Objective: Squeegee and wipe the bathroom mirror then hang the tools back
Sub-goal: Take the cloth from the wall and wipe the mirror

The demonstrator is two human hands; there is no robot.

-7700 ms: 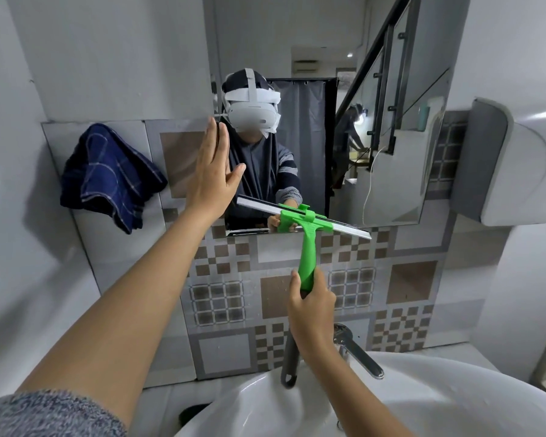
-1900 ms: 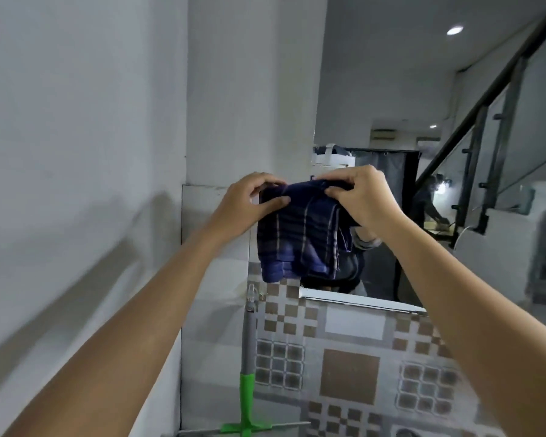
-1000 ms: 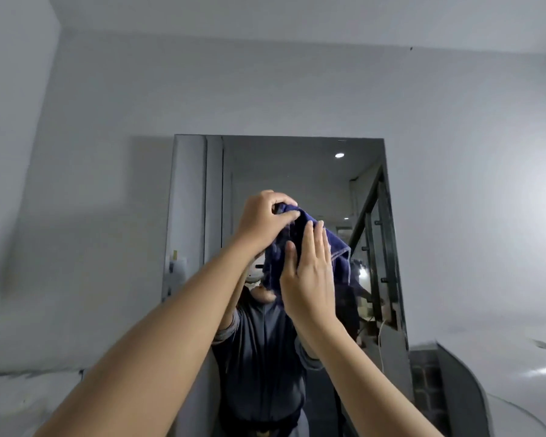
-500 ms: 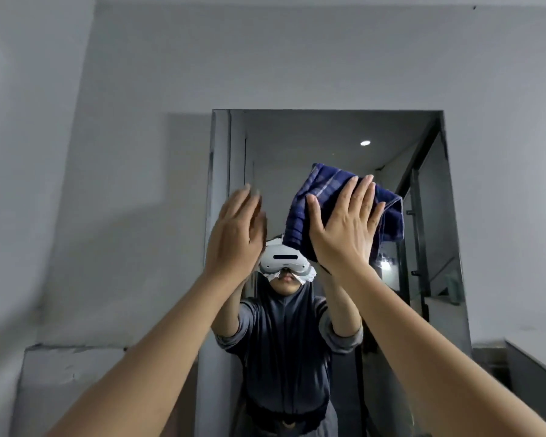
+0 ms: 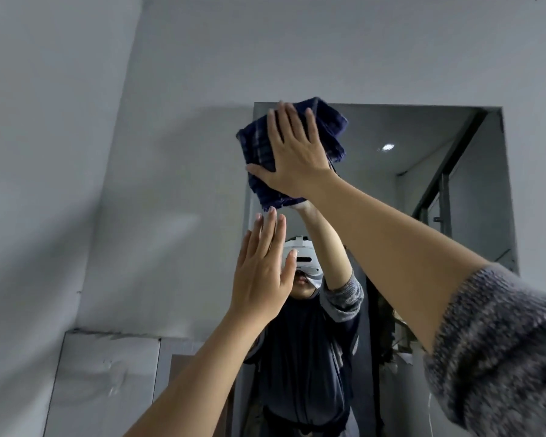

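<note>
The tall mirror hangs on the grey wall ahead, and I look up at it. My right hand lies flat with spread fingers on a dark blue checked cloth, pressing it against the mirror's top left corner. Lower down, my left hand rests flat and empty against the mirror's left edge, fingers together and pointing up. The squeegee is out of view.
A plain grey wall surrounds the mirror. Pale wall tiles begin at the lower left. The mirror reflects a person in a headset, a stair railing and a ceiling light.
My right hand has slid the cloth up and to the left, to the mirror's top left corner. My left hand has stayed flat on the mirror's left edge.
</note>
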